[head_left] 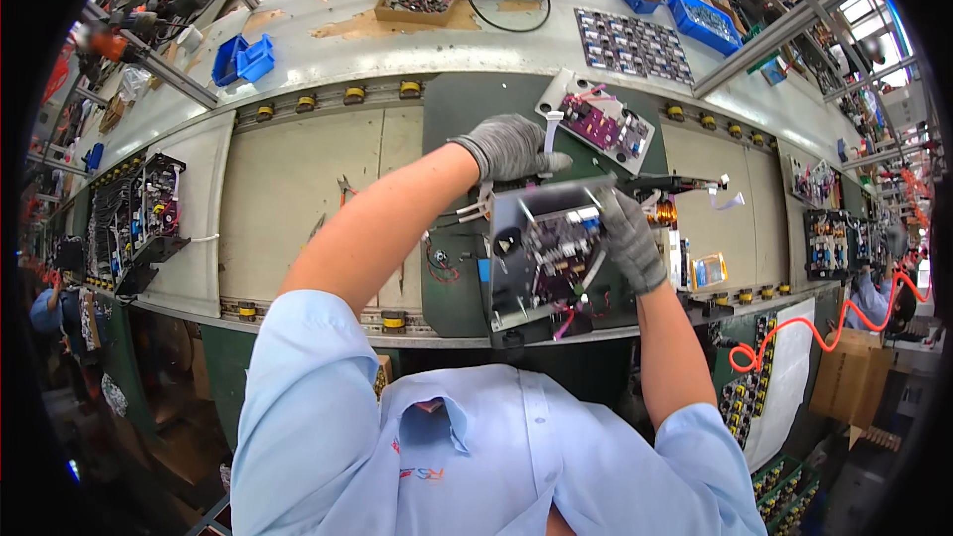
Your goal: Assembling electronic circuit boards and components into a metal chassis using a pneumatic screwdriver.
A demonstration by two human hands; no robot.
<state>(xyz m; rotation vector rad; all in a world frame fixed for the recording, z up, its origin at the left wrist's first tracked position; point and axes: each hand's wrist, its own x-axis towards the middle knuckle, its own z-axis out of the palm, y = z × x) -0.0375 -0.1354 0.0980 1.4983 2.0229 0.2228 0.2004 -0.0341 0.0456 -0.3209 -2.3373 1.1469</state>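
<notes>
My left hand (511, 149), in a grey knit glove, is closed at the far side of the work mat. A short white cable with a connector (552, 129) rises between its thumb and fingers. My right hand (633, 243), gloved alike, grips the right edge of a grey metal panel (511, 293), which it holds tilted. A dark circuit board (564, 248) with blue and white parts is fixed on that panel, and a pink wire hangs at its lower edge. Beyond it lies a second metal plate (638, 157) carrying a purple circuit board (599, 123).
A green mat (462, 104) covers part of the conveyor. Pliers (344, 189) lie left of it, and a copper coil assembly (660, 210) sits at right. Finished-looking units stand at left (149, 208). Across the bench are blue bins (243, 60) and a parts box (417, 2). A coiled orange hose (794, 323) hangs right.
</notes>
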